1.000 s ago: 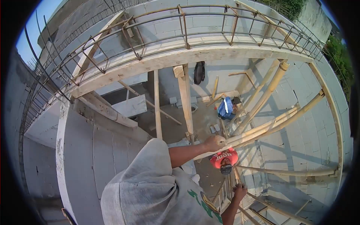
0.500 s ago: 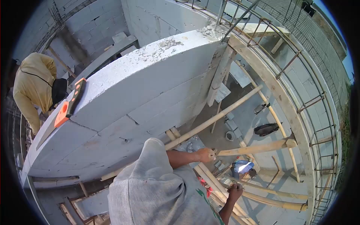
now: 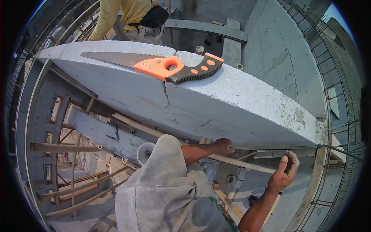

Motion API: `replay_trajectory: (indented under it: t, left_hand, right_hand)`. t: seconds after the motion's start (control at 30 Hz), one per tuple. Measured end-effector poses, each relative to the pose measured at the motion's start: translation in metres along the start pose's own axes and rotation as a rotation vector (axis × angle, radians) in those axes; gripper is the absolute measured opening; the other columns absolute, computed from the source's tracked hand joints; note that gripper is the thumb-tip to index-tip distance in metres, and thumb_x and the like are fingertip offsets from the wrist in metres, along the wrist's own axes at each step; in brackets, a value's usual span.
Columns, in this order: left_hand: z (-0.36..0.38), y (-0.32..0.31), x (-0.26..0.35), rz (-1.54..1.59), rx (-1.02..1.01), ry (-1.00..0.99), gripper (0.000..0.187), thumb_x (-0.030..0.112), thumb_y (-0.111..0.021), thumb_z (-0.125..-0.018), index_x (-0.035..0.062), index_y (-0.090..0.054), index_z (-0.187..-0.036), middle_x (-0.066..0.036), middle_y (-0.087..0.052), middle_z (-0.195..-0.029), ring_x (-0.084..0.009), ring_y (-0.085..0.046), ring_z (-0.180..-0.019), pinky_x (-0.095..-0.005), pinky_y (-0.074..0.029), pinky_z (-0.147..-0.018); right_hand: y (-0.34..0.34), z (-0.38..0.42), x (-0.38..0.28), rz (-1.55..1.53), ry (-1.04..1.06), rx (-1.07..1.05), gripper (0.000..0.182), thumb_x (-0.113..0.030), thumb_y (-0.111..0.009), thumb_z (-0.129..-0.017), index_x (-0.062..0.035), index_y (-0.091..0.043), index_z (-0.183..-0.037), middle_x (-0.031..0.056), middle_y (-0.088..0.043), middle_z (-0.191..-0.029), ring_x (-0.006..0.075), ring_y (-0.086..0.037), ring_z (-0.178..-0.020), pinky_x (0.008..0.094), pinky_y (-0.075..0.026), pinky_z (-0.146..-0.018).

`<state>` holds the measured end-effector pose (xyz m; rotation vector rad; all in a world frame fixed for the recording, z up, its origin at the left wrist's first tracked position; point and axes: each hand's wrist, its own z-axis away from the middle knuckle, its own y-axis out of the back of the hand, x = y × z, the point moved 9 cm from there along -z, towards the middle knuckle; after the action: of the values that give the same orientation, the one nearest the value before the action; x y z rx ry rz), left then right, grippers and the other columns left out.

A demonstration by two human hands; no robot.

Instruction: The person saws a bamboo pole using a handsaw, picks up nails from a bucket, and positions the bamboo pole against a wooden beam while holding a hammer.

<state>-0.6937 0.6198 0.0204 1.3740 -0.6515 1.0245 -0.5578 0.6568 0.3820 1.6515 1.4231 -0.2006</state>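
Note:
A handsaw [image 3: 170, 69] with an orange and black handle lies on the rough top of the curved block wall [image 3: 247, 91], its toothed blade pointing left. Below the wall's near face is my left hand [image 3: 224, 147], closed in a fist with its knuckles up; whatever it may hold is hidden. My right hand [image 3: 285, 174] is raised farther right, near the wall's right end. Its fingers are loosely bent with the thumb apart, and I see nothing in it. Neither hand touches the saw.
Beyond the wall stands a person in a yellow top [image 3: 135, 15]. A rebar cage [image 3: 340, 100] curves along the right. Far below are a round bucket [image 3: 146, 151], bamboo poles [image 3: 247, 164] and timber props [image 3: 65, 147]. The wall's edge drops steeply to that lower level.
The view has swung left and closer to the wall, so the saw now appears near the top centre. My right hand has risen and its fingers have loosened; my left stays closed.

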Motion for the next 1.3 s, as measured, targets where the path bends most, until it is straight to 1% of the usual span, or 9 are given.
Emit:
replay_trajectory:
  t: [0.17, 0.3, 0.53, 0.73, 0.8, 0.93, 1.03, 1.1, 1.3]
  left_hand:
    - [0.067, 0.042, -0.086, 0.001, 0.180, 0.256, 0.034, 0.041, -0.064, -0.080, 0.0115, -0.070, -0.096, -0.013, -0.068, -0.101, -0.0349, -0.063, -0.097, -0.0453, -0.048, -0.086]
    - [0.195, 0.014, -0.178, 0.061, 0.283, 0.631, 0.035, 0.041, -0.059, -0.082, 0.0149, -0.071, -0.102, -0.014, -0.067, -0.106, -0.0350, -0.062, -0.102, -0.0445, -0.048, -0.089]
    - [0.416, -0.069, -0.242, 0.208, 0.227, 1.218, 0.040, 0.043, -0.056, -0.081, 0.0088, -0.072, -0.096, -0.019, -0.067, -0.105, -0.0367, -0.062, -0.101, -0.0431, -0.048, -0.089]
    - [0.399, -0.067, -0.232, 0.132, 0.301, 1.041, 0.037, 0.041, -0.062, -0.084, 0.0056, -0.073, -0.082, -0.011, -0.070, -0.075, -0.0232, -0.067, -0.069, -0.0376, -0.050, -0.065]
    - [0.383, -0.072, -0.242, 0.385, 0.352, 1.066, 0.036, 0.039, -0.060, -0.082, 0.0047, -0.072, -0.086, -0.014, -0.070, -0.079, -0.0250, -0.067, -0.077, -0.0363, -0.050, -0.071]
    - [0.333, -0.046, -0.228, 0.465, 0.374, 0.960, 0.034, 0.032, -0.063, -0.084, -0.0010, -0.069, -0.078, -0.008, -0.064, -0.065, -0.0159, -0.060, -0.061, -0.0315, -0.047, -0.059]
    - [0.284, -0.029, -0.211, 0.430, 0.270, 0.882, 0.033, 0.030, -0.064, -0.084, -0.0015, -0.066, -0.075, -0.006, -0.061, -0.064, -0.0155, -0.057, -0.057, -0.0318, -0.046, -0.056]
    - [0.247, -0.011, -0.173, 0.262, 0.112, 0.820, 0.033, 0.031, -0.064, -0.084, 0.0004, -0.064, -0.072, -0.006, -0.063, -0.065, -0.0155, -0.058, -0.058, -0.0323, -0.046, -0.057]
    - [0.151, -0.034, -0.144, -0.004, -0.286, 0.711, 0.027, 0.028, -0.065, -0.083, 0.0019, -0.070, -0.085, -0.010, -0.068, -0.071, -0.0167, -0.065, -0.060, -0.0327, -0.052, -0.055]
  right_hand:
    - [-0.025, -0.095, -0.028, -0.011, 0.157, -0.102, 0.033, -0.017, -0.055, -0.097, 0.0018, -0.056, -0.124, 0.0138, -0.058, -0.122, 0.0210, -0.054, -0.112, 0.0324, -0.042, -0.097]
    - [-0.100, -0.140, -0.002, 0.338, 0.154, -0.396, 0.047, -0.038, -0.049, -0.100, -0.0014, -0.055, -0.129, 0.0114, -0.060, -0.123, 0.0199, -0.054, -0.113, 0.0320, -0.039, -0.099]
    - [-0.112, -0.152, 0.025, 0.259, 0.144, -0.469, 0.051, -0.047, -0.047, -0.098, -0.0067, -0.059, -0.127, 0.0095, -0.063, -0.117, 0.0183, -0.057, -0.108, 0.0307, -0.041, -0.096]
    - [-0.109, -0.152, 0.023, 0.323, 0.179, -0.416, 0.054, -0.050, -0.051, -0.095, -0.0064, -0.061, -0.125, 0.0099, -0.065, -0.116, 0.0189, -0.058, -0.107, 0.0294, -0.041, -0.096]
    - [-0.108, -0.151, 0.019, 0.252, 0.209, -0.369, 0.058, -0.052, -0.054, -0.092, -0.0045, -0.060, -0.126, 0.0121, -0.066, -0.115, 0.0206, -0.059, -0.109, 0.0279, -0.040, -0.097]
    - [-0.067, -0.119, -0.020, 0.243, 0.305, -0.137, 0.039, -0.032, -0.064, -0.089, -0.0040, -0.065, -0.116, 0.0110, -0.065, -0.113, 0.0248, -0.058, -0.109, 0.0321, -0.041, -0.097]
    - [-0.027, -0.060, -0.018, 0.204, 0.540, 0.164, 0.027, -0.018, -0.066, -0.088, -0.0051, -0.066, -0.111, 0.0095, -0.066, -0.110, 0.0254, -0.058, -0.109, 0.0347, -0.044, -0.095]
    - [-0.016, -0.007, 0.011, 0.187, 0.494, 0.167, 0.026, -0.014, -0.065, -0.088, -0.0051, -0.064, -0.113, 0.0099, -0.064, -0.113, 0.0278, -0.056, -0.112, 0.0389, -0.044, -0.095]
    - [-0.031, 0.354, 0.253, 0.181, -1.019, -0.502, 0.031, -0.030, -0.061, -0.087, -0.0006, -0.062, -0.097, 0.0237, -0.066, -0.093, 0.0420, -0.063, -0.092, 0.0483, -0.050, -0.081]
